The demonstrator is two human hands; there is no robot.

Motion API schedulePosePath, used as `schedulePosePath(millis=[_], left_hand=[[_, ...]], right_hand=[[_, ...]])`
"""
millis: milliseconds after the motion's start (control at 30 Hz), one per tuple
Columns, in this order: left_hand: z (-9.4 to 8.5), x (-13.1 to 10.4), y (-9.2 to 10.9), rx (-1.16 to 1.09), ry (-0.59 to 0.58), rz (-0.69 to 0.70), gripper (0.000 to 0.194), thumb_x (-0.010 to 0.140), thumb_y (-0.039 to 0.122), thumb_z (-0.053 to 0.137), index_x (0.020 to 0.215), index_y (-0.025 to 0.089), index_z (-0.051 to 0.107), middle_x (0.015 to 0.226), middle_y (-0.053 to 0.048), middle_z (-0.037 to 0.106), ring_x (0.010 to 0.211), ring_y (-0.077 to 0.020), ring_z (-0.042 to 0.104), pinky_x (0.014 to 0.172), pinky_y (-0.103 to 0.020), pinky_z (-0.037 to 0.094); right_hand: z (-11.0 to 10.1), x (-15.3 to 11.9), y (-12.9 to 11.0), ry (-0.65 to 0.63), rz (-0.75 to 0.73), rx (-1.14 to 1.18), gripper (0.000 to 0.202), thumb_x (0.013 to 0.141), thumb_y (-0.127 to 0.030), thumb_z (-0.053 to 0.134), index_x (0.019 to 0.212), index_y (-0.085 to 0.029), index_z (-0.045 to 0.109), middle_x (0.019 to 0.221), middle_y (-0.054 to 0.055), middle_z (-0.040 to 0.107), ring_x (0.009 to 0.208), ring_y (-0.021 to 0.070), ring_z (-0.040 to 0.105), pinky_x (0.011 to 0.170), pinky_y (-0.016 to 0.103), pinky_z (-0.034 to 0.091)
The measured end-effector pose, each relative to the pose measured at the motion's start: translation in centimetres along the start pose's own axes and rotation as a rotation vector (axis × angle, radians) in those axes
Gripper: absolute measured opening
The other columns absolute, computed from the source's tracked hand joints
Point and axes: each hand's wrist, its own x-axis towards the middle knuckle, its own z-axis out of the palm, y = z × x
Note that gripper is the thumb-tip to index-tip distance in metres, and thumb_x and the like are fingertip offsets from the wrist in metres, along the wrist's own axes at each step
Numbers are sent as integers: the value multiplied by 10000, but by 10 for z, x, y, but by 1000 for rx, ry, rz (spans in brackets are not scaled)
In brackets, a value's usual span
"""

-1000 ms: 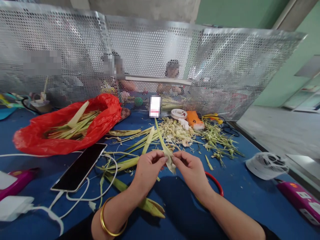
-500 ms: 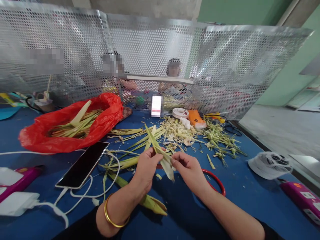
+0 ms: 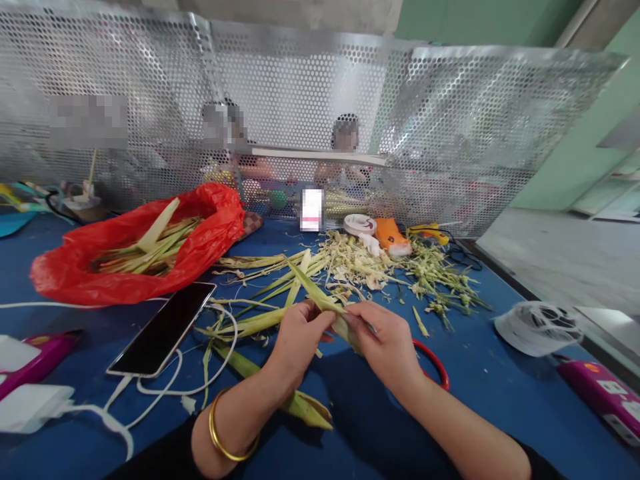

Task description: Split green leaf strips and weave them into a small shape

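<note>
**Reviewer:** How far along is the work?

**Inspector:** One piece is in hand, and I judge it unfinished. The pale green leaf (image 3: 311, 287) appears whole as far as it shows; its lower end is partly hidden by the right hand (image 3: 387, 335).

**Reviewer:** What reads as done, and what as left?

**Inspector:** A heap of shredded dry pieces (image 3: 353, 261) lies toward the far edge of the bench (image 3: 480, 347), with budded green stems (image 3: 440, 283) on its right-edge side. I take the heap for finished trimmings; that is inference. Long strips (image 3: 263, 323) lie beside the left hand (image 3: 301, 333), and more leaves (image 3: 163, 243) sit in the red plastic bag (image 3: 100, 290), toward the far left corner. Which of these await handling cannot be established. A green husk (image 3: 307, 410) lies partly under the left forearm.

**Reviewer:** Condition of the grip?

**Inspector:** Left: thumb and fingers together, clamped on the leaf near its middle. Right: thumb and fingertips pinched on its lower part. The hands are just beside each other.

**Reviewer:** Location of the leaf?

**Inspector:** Over the bench's middle, well apart from the right edge, its tip pointing toward the far edge.
</note>
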Motion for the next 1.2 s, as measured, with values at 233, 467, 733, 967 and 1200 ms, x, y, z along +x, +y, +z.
schedulePosePath(millis=[233,467,733,967,1200], left_hand=[[-4,3,3,-48,87,86,146,650,278,651,714,164,584,631,17,613,570,-117,577,531,-218,449],[3,-5,1,12,-15,8,131,620,241,640,678,174,543,591,25,582,580,-133,587,527,-224,457],[-1,-1,3,-25,112,115,237,672,329,672,840,163,653,737,-10,656,653,-135,569,549,-214,439],[-5,4,0,-112,67,120,232,696,364,688,796,156,663,727,-6,654,615,-113,543,544,-212,421],[-7,5,-1,-139,133,147,203,698,339,701,721,153,625,620,41,572,545,-76,468,544,-201,385]], right_hand=[[2,4,0,-32,239,249,192,862,-335,535,785,-185,626,677,8,596,608,151,534,555,245,404],[-1,-2,1,51,-52,-148,169,911,-244,459,914,-198,622,829,52,631,737,170,590,682,266,427],[3,0,-2,-68,12,45,181,898,-256,477,820,-207,633,763,26,643,705,161,573,658,256,420],[2,6,-3,-86,431,424,235,815,-397,562,724,-187,615,611,-24,541,534,114,439,489,224,343],[7,4,-8,-225,419,538,172,750,-340,637,743,-174,590,625,-39,523,564,98,445,534,215,358]])
